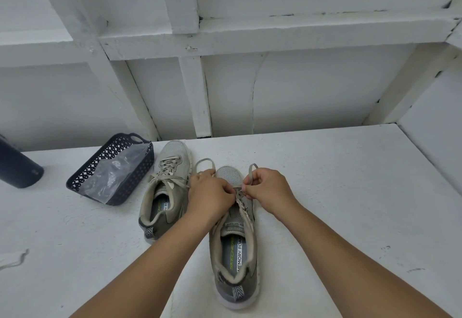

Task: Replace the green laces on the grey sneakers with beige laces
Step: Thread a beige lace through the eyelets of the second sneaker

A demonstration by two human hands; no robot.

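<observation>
Near sneaker mid-desk. My left hand and right hand each pinch a beige lace loop. Risk: uneven pull slips one loop out, bow collapses.

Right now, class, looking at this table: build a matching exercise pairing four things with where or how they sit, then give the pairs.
1 near sneaker
2 far sneaker
3 basket
4 dark bottle

A at the left edge
B bow already tied
C holds a clear plastic bag
D both hands pulling its lace loops

Pairs: 1-D, 2-B, 3-C, 4-A
</observation>
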